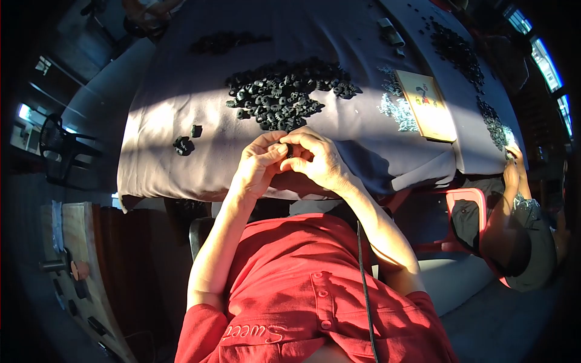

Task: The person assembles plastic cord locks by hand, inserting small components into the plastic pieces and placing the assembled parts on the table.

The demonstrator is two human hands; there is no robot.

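Note:
In the head view, my left hand (259, 162) and my right hand (318, 158) meet over the front edge of the cloth-covered table. Between their fingertips is a small black ring-like part (288, 150), mostly covered by the fingers. Thumb and fingers of both hands are closed around it. Just beyond my hands lies a heap of similar small black parts (275, 97), some with round openings. Off to the left, a small cluster of black pieces (182, 145) sits near a single black piece (196, 130).
Small silvery pieces (396, 111) lie right of the heap beside a yellow board or booklet (425, 106). More black parts (457, 51) spread along the far right. A co-worker's hands (513, 160) touch the right table edge near a red chair (469, 195). A wooden cabinet (72, 230) stands left.

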